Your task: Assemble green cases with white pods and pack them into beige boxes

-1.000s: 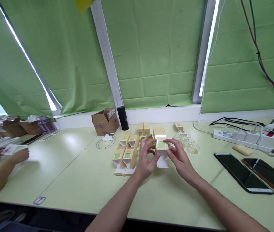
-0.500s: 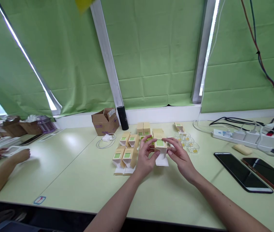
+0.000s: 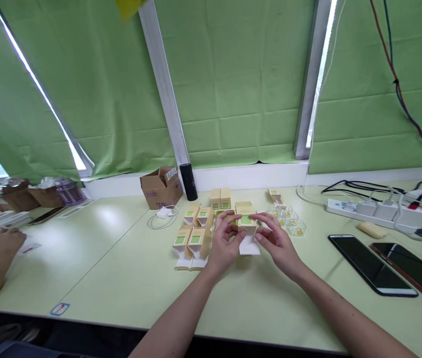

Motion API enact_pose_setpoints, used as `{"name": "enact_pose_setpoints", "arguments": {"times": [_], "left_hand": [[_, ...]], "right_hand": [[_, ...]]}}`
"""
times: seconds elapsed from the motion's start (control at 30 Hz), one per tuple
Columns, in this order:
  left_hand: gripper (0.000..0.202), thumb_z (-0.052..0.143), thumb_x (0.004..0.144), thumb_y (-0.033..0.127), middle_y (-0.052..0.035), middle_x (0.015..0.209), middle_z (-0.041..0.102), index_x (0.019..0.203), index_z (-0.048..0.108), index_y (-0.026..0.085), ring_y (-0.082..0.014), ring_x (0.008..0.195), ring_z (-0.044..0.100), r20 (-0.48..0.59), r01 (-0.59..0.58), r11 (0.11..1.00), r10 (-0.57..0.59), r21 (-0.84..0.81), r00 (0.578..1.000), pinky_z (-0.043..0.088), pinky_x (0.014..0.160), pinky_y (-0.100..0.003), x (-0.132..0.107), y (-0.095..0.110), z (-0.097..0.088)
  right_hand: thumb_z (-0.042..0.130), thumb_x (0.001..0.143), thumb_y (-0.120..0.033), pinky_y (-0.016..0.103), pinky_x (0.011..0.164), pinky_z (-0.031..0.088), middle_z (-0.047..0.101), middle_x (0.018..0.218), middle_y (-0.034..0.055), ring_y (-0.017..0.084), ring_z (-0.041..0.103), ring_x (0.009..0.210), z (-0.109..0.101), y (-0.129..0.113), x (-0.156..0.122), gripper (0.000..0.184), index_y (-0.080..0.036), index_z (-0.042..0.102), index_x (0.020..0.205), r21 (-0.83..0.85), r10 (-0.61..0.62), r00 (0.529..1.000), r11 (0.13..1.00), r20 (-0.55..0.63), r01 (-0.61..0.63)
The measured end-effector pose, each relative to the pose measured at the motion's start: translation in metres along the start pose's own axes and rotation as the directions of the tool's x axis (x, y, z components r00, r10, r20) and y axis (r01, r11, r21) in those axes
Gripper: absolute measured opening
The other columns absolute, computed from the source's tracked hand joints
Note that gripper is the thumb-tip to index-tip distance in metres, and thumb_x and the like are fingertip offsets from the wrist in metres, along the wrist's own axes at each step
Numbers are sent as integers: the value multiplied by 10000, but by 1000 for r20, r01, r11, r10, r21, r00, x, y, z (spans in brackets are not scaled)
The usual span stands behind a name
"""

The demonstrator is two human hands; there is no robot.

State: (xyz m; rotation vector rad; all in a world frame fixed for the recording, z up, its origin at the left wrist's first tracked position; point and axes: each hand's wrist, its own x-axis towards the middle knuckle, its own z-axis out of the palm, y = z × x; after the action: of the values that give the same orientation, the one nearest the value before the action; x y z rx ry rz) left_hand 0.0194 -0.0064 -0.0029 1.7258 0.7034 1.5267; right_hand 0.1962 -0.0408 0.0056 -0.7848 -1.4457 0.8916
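Note:
A small tan carton with a green panel stands between my hands, its white flap folded out toward me. My left hand grips its left side, fingers curled at the edge. On the other side my right hand has its fingertips against the carton. Similar open cartons stand in a group just left of my left hand, their white flaps facing me. Behind them are two more tan cartons. Clear plastic cups with yellow centres lie beyond my right hand.
A brown cardboard box, a black cylinder and a white charger with cable stand at the back. To the right lie two phones and a power strip. Another person's hands work at far left.
My hands hold the carton in nearly the same place, with only slight finger shifts. At far left the other person's hands have moved left, and the white frame-like thing there is out of sight.

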Motion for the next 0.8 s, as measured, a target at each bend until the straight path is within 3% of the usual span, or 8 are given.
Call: {"name": "enact_pose_setpoints", "arguments": {"times": [0.43,0.8], "left_hand": [[330,734,903,350,-106,1379,438,1210,677,242,-117,873,654,9,9,999,-9,35,1000,607,843,-332,-1,3,1],[295,708,922,287,-102,1359,457,1214,680,255,-147,932,650,3,-12,994,12,108,1000,607,872,-360,-3,-2,2]], "right_hand": [[643,932,-502,383,836,608,453,1402,83,144,656,810,1,5,2,384,-314,638,1267,-63,12,999,998,-45,-15],[621,943,-446,386,760,601,469,1356,74,144,659,768,4,5,2,311,-306,641,1221,-68,45,996,996,-82,-50]]}}
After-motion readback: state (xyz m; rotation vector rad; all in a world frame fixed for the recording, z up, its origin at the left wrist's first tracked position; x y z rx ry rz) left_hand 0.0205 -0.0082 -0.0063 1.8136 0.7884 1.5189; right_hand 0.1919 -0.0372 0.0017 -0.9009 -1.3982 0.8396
